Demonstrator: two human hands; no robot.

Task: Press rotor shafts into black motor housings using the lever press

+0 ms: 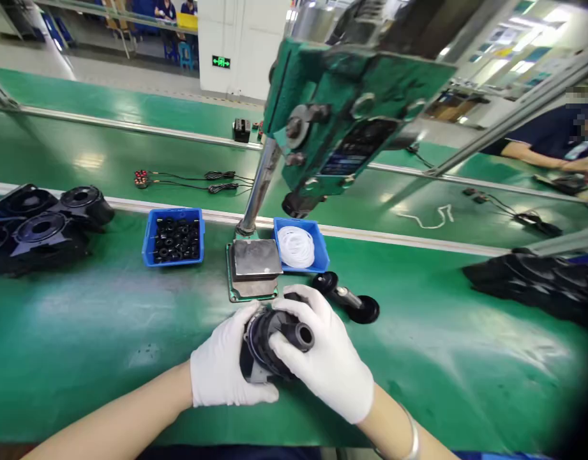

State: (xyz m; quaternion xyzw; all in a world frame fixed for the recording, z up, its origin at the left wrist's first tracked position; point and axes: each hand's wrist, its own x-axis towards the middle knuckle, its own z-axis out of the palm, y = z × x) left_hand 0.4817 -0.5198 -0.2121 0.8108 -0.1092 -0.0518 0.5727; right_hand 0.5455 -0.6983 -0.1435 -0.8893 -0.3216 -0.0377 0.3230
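Note:
Both of my hands wear white gloves and hold one black plastic pump housing (pixel 273 337) just above the green table, near its front edge. My left hand (pixel 224 367) cups the housing from the left side. My right hand (pixel 329 361) wraps over its top and right, fingers around the short round port that points right. The steel base plate of a green press (pixel 253 263) lies just beyond the housing. A black dumbbell-shaped tool (pixel 347 298) rests to the right of my right hand.
A blue bin of small black rings (pixel 175 237) and a blue bin of white O-rings (pixel 299 245) flank the press base. The press head (pixel 344 121) hangs overhead. Black housings are piled at far left (pixel 39 223) and at right (pixel 537 281). Another person's arm (pixel 547 156) rests at the far right.

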